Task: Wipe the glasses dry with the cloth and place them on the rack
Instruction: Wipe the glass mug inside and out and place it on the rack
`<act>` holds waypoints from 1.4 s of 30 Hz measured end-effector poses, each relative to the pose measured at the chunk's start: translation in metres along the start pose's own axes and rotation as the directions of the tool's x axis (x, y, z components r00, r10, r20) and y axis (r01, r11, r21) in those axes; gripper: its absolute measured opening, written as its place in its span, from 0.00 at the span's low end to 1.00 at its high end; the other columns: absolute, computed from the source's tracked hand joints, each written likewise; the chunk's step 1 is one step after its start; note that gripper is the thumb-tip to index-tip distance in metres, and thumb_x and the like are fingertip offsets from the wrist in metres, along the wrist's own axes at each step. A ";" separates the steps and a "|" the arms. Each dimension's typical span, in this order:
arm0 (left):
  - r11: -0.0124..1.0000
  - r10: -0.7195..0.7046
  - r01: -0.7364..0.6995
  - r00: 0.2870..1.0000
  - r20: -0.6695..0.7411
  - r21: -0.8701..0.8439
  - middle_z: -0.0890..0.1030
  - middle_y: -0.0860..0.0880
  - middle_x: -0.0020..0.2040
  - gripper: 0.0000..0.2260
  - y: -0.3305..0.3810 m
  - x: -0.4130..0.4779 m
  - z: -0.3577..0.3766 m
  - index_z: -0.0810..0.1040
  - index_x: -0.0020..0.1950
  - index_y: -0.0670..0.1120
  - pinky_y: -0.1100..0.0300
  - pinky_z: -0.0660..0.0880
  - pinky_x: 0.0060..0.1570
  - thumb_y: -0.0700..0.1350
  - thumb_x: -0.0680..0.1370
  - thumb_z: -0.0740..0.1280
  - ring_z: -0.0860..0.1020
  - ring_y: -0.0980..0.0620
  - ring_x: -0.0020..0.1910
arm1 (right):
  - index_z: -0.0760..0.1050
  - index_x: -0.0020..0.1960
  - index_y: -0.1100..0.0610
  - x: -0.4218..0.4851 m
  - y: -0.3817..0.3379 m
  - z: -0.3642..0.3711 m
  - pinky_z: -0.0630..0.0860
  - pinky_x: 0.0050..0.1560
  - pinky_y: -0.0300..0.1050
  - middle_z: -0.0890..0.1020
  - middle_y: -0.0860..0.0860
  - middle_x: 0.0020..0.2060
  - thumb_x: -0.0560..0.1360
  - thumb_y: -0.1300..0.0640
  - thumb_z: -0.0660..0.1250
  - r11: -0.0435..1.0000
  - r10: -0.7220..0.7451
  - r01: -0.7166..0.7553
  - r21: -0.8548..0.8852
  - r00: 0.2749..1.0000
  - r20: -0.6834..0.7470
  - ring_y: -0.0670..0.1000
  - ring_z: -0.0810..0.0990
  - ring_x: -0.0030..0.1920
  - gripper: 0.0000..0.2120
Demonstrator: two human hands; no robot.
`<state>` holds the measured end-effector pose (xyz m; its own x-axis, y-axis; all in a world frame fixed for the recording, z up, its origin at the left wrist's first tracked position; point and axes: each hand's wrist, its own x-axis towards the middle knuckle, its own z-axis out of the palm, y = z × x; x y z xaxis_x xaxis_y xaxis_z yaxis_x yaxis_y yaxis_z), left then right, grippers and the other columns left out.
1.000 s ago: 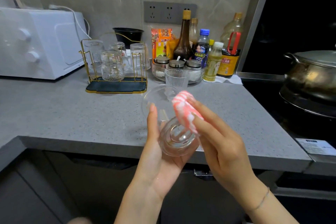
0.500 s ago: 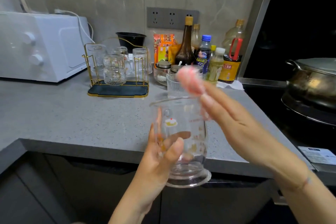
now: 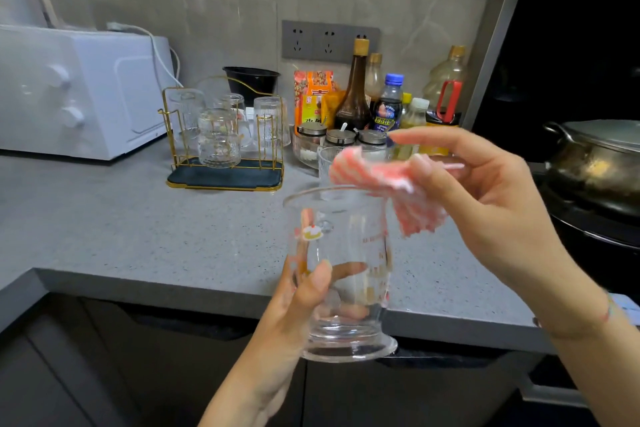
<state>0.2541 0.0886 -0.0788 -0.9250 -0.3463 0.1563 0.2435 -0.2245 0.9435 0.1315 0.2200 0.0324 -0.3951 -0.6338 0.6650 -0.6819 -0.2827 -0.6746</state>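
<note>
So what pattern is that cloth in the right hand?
Pink and white stripes on the small fabric cloth, head view.

The glass (image 3: 341, 274) is clear, smooth and glossy, with small printed marks on its wall. The cloth (image 3: 381, 180) is soft pink-and-white striped fabric with a ribbed weave. The desk (image 3: 138, 236) is grey speckled stone, matt. The rack (image 3: 242, 178) is shiny gold metal wire over a dark matt base; the glasses (image 3: 218, 139) on it are ribbed or dimpled. Left of the rack, the microwave (image 3: 86, 94) is white and smooth with a soft sheen. Far right of the rack, the pot (image 3: 595, 163) is dulled metal.
</note>
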 end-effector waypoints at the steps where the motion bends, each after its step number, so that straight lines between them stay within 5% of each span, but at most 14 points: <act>1: 1.000 0.006 -0.006 1.000 -0.002 0.006 0.84 0.49 0.57 0.42 0.001 -0.001 0.000 0.65 0.66 0.74 0.57 0.79 0.48 0.73 0.53 0.74 0.84 0.45 0.48 | 0.79 0.54 0.54 -0.001 -0.002 0.002 0.77 0.34 0.35 0.86 0.51 0.40 0.77 0.53 0.61 1.000 -0.002 0.001 0.008 1.000 0.010 0.52 0.84 0.35 0.11; 6: 1.000 -0.025 0.025 0.999 0.037 -0.014 0.85 0.50 0.55 0.27 0.006 -0.003 0.001 0.79 0.48 0.73 0.56 0.79 0.47 0.74 0.50 0.74 0.85 0.47 0.46 | 0.79 0.53 0.47 0.003 0.002 0.006 0.75 0.39 0.36 0.83 0.42 0.43 0.76 0.50 0.62 0.970 -0.100 0.115 -0.214 0.992 0.079 0.45 0.80 0.43 0.09; 11: 0.998 -0.046 0.049 0.995 0.092 -0.033 0.84 0.49 0.57 0.28 0.008 -0.008 0.002 0.81 0.48 0.70 0.56 0.79 0.46 0.75 0.50 0.73 0.84 0.49 0.45 | 0.76 0.60 0.47 -0.003 0.013 0.021 0.72 0.57 0.37 0.76 0.43 0.55 0.74 0.47 0.66 0.911 -0.155 0.217 -0.352 0.968 0.196 0.44 0.74 0.58 0.15; 14: 0.998 -0.043 0.048 0.993 0.113 -0.043 0.83 0.48 0.57 0.34 0.003 -0.008 -0.002 0.75 0.59 0.71 0.51 0.78 0.51 0.72 0.53 0.75 0.83 0.47 0.44 | 0.75 0.54 0.51 -0.005 0.018 0.028 0.75 0.38 0.38 0.80 0.46 0.42 0.78 0.48 0.62 0.958 -0.034 0.091 -0.273 0.977 0.208 0.46 0.80 0.40 0.10; 16: 0.998 -0.061 0.065 0.990 0.130 -0.027 0.82 0.46 0.60 0.37 0.001 -0.009 -0.004 0.70 0.64 0.70 0.45 0.75 0.57 0.72 0.56 0.74 0.83 0.47 0.47 | 0.76 0.45 0.58 -0.004 0.021 0.029 0.72 0.27 0.41 0.79 0.52 0.29 0.80 0.48 0.59 0.986 0.096 -0.069 -0.152 0.980 0.174 0.46 0.78 0.27 0.15; 18: 0.995 -0.084 0.089 0.988 0.131 -0.035 0.81 0.45 0.61 0.31 -0.001 -0.007 -0.006 0.77 0.59 0.69 0.43 0.74 0.59 0.72 0.57 0.74 0.82 0.48 0.50 | 0.75 0.38 0.66 -0.004 0.023 0.029 0.70 0.23 0.39 0.75 0.53 0.21 0.79 0.49 0.58 0.981 0.192 -0.188 -0.040 0.966 0.174 0.46 0.74 0.21 0.22; 22: 0.989 -0.135 0.142 0.976 0.168 -0.030 0.85 0.54 0.54 0.21 0.001 -0.001 -0.001 0.80 0.54 0.68 0.50 0.76 0.54 0.70 0.63 0.71 0.83 0.54 0.52 | 0.72 0.30 0.65 -0.003 0.021 0.037 0.64 0.24 0.31 0.70 0.46 0.19 0.76 0.50 0.66 0.986 0.166 -0.167 0.010 0.984 0.066 0.40 0.68 0.20 0.23; 26: 0.989 -0.123 0.129 0.989 0.085 -0.071 0.85 0.53 0.54 0.43 0.006 0.012 0.001 0.71 0.66 0.58 0.55 0.80 0.45 0.68 0.54 0.78 0.84 0.44 0.50 | 0.69 0.27 0.67 0.004 0.019 0.035 0.61 0.25 0.34 0.67 0.54 0.18 0.74 0.53 0.68 0.997 0.052 -0.055 -0.051 0.997 -0.052 0.43 0.66 0.21 0.23; 29: 0.989 -0.029 0.025 0.999 0.027 0.146 0.81 0.66 0.55 0.45 0.020 0.011 0.008 0.65 0.69 0.62 0.64 0.76 0.52 0.68 0.54 0.77 0.79 0.56 0.60 | 0.70 0.25 0.62 0.012 0.016 0.031 0.64 0.25 0.33 0.71 0.48 0.17 0.76 0.55 0.69 0.987 -0.002 -0.017 -0.158 0.993 -0.117 0.43 0.69 0.19 0.23; 32: 0.897 0.104 -0.032 0.985 -0.139 0.442 0.74 0.69 0.61 0.49 0.026 -0.002 0.025 0.51 0.69 0.74 0.59 0.75 0.59 0.68 0.56 0.77 0.76 0.64 0.60 | 0.69 0.24 0.59 0.017 0.014 0.037 0.67 0.25 0.40 0.72 0.49 0.17 0.76 0.53 0.69 0.941 -0.109 0.055 -0.333 0.983 -0.145 0.48 0.71 0.21 0.24; 36: 0.858 0.262 -0.124 0.941 -0.216 0.498 0.73 0.73 0.54 0.42 0.019 0.000 0.025 0.57 0.63 0.76 0.62 0.78 0.52 0.66 0.57 0.77 0.77 0.67 0.54 | 0.71 0.28 0.61 0.022 0.010 0.039 0.68 0.25 0.46 0.73 0.53 0.21 0.75 0.48 0.67 0.919 -0.119 0.091 -0.384 0.992 -0.050 0.51 0.71 0.24 0.22; 42: 0.990 0.036 -0.037 0.999 0.012 0.134 0.85 0.57 0.48 0.30 0.037 -0.010 0.007 0.74 0.59 0.56 0.70 0.78 0.39 0.41 0.59 0.78 0.84 0.58 0.47 | 0.76 0.34 0.59 0.029 0.005 0.020 0.68 0.25 0.32 0.78 0.49 0.25 0.76 0.50 0.66 0.994 0.082 -0.055 -0.098 0.950 0.303 0.42 0.75 0.25 0.16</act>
<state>0.2709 0.0899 -0.0433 -0.9191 -0.3433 0.1936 0.2365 -0.0875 0.9677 0.1292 0.1861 0.0417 -0.2451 -0.8430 0.4788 -0.7161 -0.1755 -0.6756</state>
